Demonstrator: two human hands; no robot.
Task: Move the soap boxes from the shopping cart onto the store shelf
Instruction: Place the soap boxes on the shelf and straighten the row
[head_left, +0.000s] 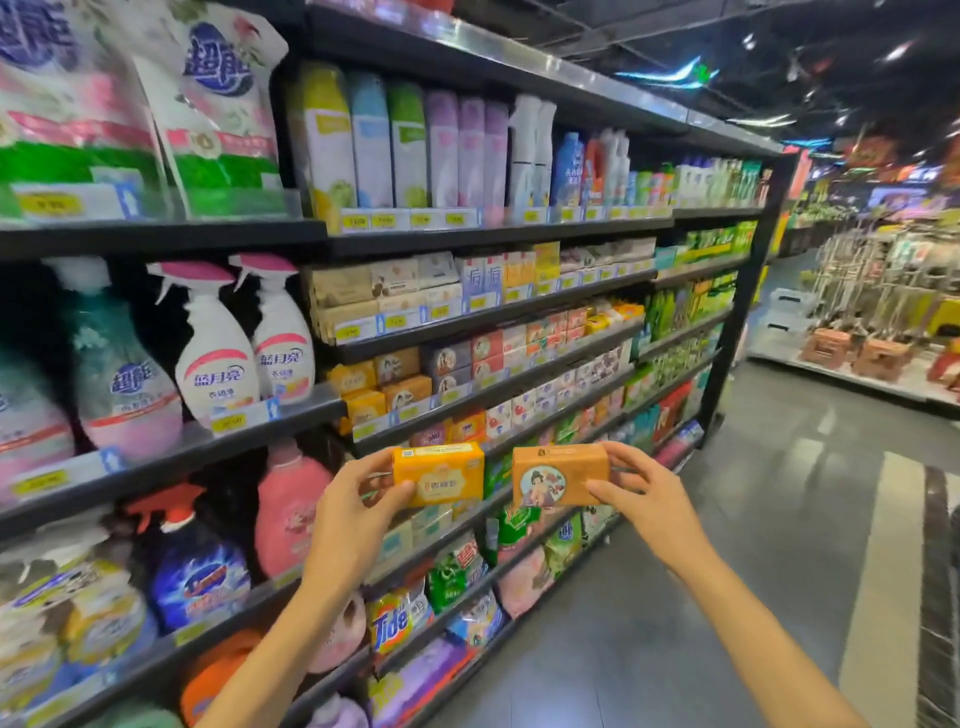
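Observation:
My left hand (358, 499) grips a yellow soap box (441, 475) by its left end, thumb below and fingers above. My right hand (641, 493) grips a brown soap box (558, 475) with a picture of a figure on its front, held by its right end. Both boxes are raised side by side in front of the store shelf (467, 410), just below a row with matching yellow and brown soap boxes (384, 384). The shopping cart is out of view.
Shelves on the left carry spray bottles (218, 353), detergent bottles and refill bags. Lower shelves hold detergent packs such as a Tide bag (392, 623). The grey aisle floor (727, 519) runs to the right, with other displays at the far end.

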